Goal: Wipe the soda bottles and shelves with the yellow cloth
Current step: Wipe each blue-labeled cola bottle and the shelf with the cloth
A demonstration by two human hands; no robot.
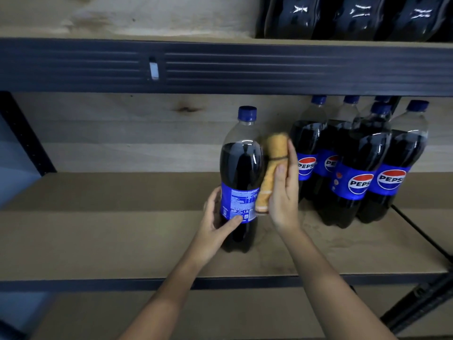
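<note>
Wide bare board is left on the middle shelf (pixel 110 236) to the left of the held Pepsi bottle (pixel 241 177). The right side is blocked by a cluster of Pepsi bottles (pixel 355 165). Headroom is capped by the dark shelf beam (pixel 220 67) above.

This looks like a shop's stockroom or a store aisle. Heavy dark metal racking (pixel 220 67) carries bare plywood shelves (pixel 98 217), the kind used for stock, not home storage. Identical Pepsi bottles (pixel 362 168) with blue caps stand grouped together on the middle shelf, and more of the same dark soda bottles (pixel 355 18) line the shelf above.
</note>
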